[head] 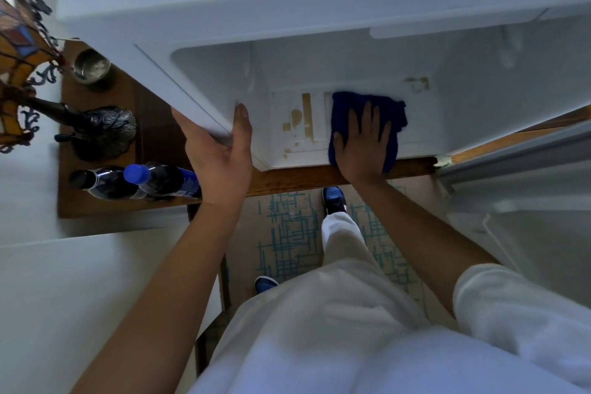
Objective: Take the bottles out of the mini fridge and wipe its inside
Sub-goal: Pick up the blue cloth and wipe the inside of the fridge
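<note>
The white mini fridge (pixel 319 3) stands open on a wooden table, its inside floor (pixel 463 112) marked by brown stains (pixel 302 118). My right hand (pixel 363 144) lies flat with straight fingers on a blue cloth (pixel 383 109), pressing it onto the fridge floor just right of the stains. My left hand (pixel 220 153) grips the fridge's left front wall, thumb inside and fingers outside. Two dark bottles (pixel 105 182), one with a blue cap (pixel 160 177), stand on the table to the left of the fridge.
The fridge door (pixel 524 150) hangs open at the right. On the wooden table (pixel 96 205) stand a stained-glass lamp (pixel 22 51) with a dark metal base (pixel 102 128) and a small metal cup (pixel 91 65). Below are a patterned rug (pixel 287 233), my white trousers and blue shoes.
</note>
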Available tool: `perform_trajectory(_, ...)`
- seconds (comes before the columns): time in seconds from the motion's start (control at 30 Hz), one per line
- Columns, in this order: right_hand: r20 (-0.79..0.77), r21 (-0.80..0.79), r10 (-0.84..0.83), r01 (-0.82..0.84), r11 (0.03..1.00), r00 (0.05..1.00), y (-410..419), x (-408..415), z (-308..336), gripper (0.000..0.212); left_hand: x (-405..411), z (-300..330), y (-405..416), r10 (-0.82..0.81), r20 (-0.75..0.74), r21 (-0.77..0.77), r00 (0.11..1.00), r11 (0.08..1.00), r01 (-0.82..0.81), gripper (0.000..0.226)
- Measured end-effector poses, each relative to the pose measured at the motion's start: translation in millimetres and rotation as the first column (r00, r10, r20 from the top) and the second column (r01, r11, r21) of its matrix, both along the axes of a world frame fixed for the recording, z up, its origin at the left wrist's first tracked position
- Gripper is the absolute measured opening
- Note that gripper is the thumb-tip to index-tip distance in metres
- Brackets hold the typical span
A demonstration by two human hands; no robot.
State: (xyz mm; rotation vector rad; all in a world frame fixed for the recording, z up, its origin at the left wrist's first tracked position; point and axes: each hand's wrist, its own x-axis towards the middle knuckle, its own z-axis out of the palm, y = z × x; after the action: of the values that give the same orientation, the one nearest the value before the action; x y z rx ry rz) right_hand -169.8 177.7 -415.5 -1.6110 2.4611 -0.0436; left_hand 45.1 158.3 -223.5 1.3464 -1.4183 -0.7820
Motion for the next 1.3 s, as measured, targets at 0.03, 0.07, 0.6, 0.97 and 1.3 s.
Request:
perform_trajectory(0.03, -0.01, -0.019, 0.014, -0.014, 1.0, 1.0, 17, 1, -1, 0.065, 0, 0, 1, 0.006, -0.007, 0.001, 1.0, 1.0, -0.006, 0.061)
perform_trajectory(0.07, -0.021, -0.028, 0.032, -0.033, 0.999, 0.999, 34, 2, -3, 0.064, 0, 1, 1, 0.011, -0.012, 0.002, 1.0, 1.0, -0.011, 0.061)
perform_trajectory(0.6, 0.21, -0.016, -0.383, 0.395, 0.919, 0.899, -65, -84, 5, 0.075, -1, 2, 0, 0.019, -0.023, 0.076, 1.0, 0.997, -0.017, 0.061)
perform_trajectory(0.97, 0.061, -0.119, -0.106, 0.113, 0.987, 0.992, 36, -34, -4, 0.064, 0, 1, 1, 0.001, -0.009, 0.061, 1.0, 0.998, -0.001, 0.071)
perform_trajectory(1.3, 0.148, -0.061, -0.277, 0.288, 0.956, 0.949, -38, -87, 3, 0.073, -1, 4, 3, 0.013, -0.003, 0.053, 1.0, 0.999, -0.013, 0.07)
